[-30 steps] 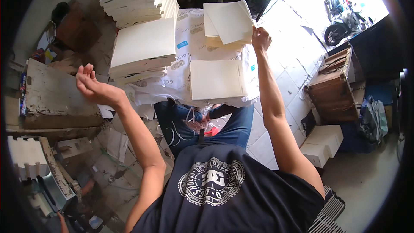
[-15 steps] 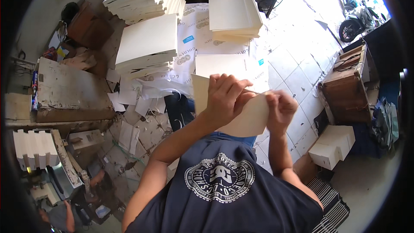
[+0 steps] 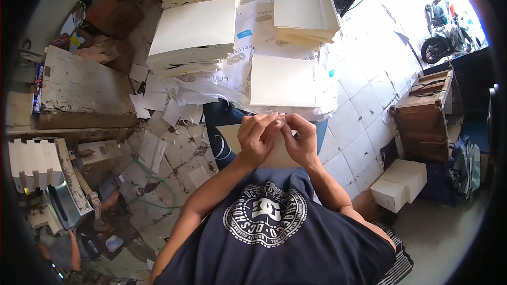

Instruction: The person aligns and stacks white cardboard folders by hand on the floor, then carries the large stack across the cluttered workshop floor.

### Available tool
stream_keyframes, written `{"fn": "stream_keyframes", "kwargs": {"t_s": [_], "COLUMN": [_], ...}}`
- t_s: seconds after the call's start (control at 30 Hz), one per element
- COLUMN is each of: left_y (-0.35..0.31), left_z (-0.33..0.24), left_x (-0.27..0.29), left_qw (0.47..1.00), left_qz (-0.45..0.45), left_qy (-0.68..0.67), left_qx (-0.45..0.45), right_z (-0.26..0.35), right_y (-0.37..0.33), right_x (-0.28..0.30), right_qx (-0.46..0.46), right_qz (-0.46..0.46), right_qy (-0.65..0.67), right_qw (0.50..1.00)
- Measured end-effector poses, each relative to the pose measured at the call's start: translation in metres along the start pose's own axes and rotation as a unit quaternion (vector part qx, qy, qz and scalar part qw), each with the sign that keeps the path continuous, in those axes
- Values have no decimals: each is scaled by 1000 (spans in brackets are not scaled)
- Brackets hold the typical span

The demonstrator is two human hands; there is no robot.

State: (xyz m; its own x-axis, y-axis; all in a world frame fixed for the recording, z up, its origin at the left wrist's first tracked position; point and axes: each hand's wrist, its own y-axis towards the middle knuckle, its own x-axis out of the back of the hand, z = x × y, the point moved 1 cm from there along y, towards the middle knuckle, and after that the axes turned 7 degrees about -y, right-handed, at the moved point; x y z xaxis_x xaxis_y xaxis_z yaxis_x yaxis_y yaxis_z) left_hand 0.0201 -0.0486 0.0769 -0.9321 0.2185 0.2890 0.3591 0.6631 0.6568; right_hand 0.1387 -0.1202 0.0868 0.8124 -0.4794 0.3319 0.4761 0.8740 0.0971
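Note:
Close together above my lap, my left hand (image 3: 255,138) and my right hand (image 3: 302,138) meet at the fingertips. Fingers and thumb of each are pinched; whatever thin or small thing they hold is too fine to make out. Below them a cream folded sheet (image 3: 282,157) rests across my thighs, partly covered by both hands and neither visibly gripped. Just beyond my knees a cream booklet (image 3: 282,80) lies flat on the work table's white printed covering (image 3: 248,21).
A tall stack of cream booklets (image 3: 193,24) stands at the table's left, a smaller pile (image 3: 300,8) at its far right. Paper scraps (image 3: 156,95) litter the tiled floor to the left. A wooden cabinet (image 3: 425,121) and pale paper blocks (image 3: 398,183) are at right.
The cream sheet, earlier upright between my hands, now lies lower on my lap. Both hands have come down, and my right hand has moved left to meet my left.

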Motion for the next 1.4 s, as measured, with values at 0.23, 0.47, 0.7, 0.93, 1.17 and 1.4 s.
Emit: {"fn": "stream_keyframes", "kwargs": {"t_s": [0.23,0.47,0.7,0.93,1.17,1.4], "left_y": [-4,-87,-7,37,11,-5], "left_z": [-12,63,66,95,120,98], "left_x": [29,91,65,2,13,27], "left_qw": [997,943,936,929,973,967], "left_qz": [57,311,174,133,-25,147], "left_qy": [-40,25,-182,-146,131,75], "left_qx": [-31,112,245,312,188,195], "right_z": [4,55,6,-76,-116,-129], "right_y": [6,-2,45,55,54,60], "right_x": [58,253,189,79,66,71], "right_qx": [40,130,106,-65,-76,-158], "right_qz": [28,-105,-239,-107,-116,-62], "right_qy": [-148,-91,26,-209,90,68], "right_qw": [988,982,965,970,986,983]}}
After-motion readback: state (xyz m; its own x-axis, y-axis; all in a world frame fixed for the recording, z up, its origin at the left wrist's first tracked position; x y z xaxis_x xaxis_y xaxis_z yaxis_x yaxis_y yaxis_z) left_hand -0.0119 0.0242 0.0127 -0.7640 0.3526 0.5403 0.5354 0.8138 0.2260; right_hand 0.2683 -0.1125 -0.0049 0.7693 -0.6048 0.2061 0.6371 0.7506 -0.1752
